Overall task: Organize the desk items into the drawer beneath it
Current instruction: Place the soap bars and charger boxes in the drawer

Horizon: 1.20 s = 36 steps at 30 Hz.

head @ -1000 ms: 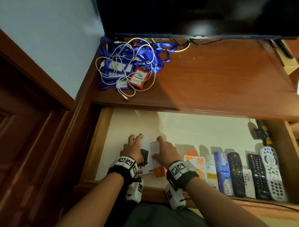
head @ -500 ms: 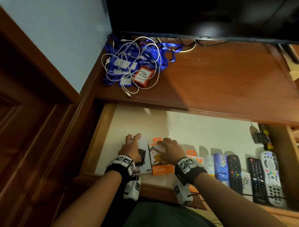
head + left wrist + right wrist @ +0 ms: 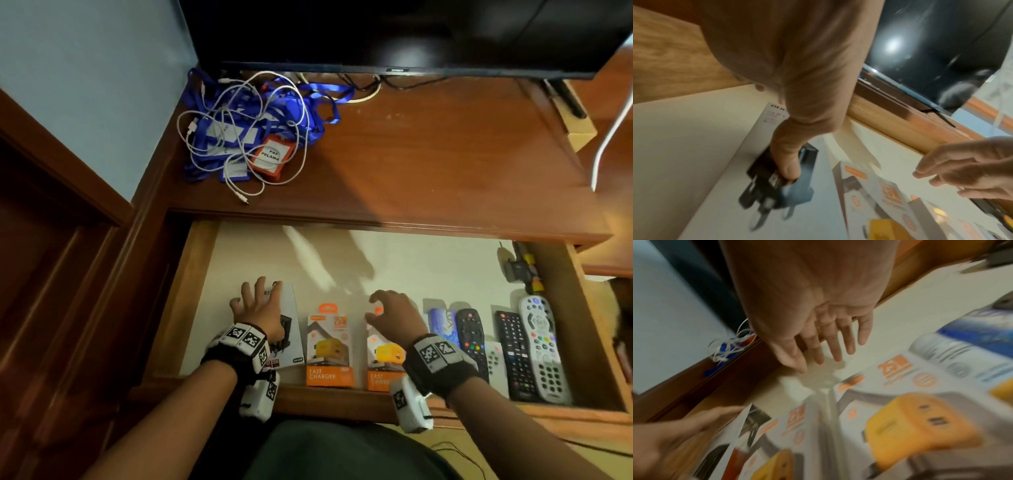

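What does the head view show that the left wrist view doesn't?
Only the head view shows the tangle of white cable and blue lanyards on the desk top and the remotes lined up at the drawer's right end. Only the left wrist view shows the left thumb pressing on the white charger box, on its printed black plug. Both show the left hand, the right hand hovering with loosely curled fingers, and the orange fast-charger box between them.

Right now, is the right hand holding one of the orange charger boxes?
No, the right hand hovers open above the orange charger box, fingers loose and gripping nothing.
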{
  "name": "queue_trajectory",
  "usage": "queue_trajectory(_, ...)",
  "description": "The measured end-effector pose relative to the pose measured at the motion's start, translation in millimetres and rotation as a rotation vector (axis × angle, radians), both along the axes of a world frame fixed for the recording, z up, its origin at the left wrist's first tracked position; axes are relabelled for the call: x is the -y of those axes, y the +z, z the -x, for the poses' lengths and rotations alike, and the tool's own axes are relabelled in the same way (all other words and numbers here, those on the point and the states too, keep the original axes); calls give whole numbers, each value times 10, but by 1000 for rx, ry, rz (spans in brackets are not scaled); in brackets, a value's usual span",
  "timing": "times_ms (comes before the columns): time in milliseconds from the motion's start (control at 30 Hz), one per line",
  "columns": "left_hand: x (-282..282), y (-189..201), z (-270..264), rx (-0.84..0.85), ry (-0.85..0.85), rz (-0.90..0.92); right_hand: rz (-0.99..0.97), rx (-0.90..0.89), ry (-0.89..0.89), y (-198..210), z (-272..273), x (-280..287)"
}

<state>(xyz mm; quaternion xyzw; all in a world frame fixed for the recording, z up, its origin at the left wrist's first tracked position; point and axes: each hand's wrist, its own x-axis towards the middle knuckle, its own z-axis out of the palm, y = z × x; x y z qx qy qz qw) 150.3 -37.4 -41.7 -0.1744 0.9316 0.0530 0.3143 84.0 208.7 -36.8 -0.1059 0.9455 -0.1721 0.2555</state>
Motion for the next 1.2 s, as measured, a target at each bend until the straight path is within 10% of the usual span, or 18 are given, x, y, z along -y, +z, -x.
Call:
queue_trajectory(767,-900,-104,386,25,-555,6,-229,113,151,7,-42,-369)
queue_trajectory(1067,-456,-27,372,-139,-189,-111,-247,57,160,-70,-84,-361)
queue_trajectory(1200,-40,-1,301,53,136,-185,-249,46,168,-100,-58,-348)
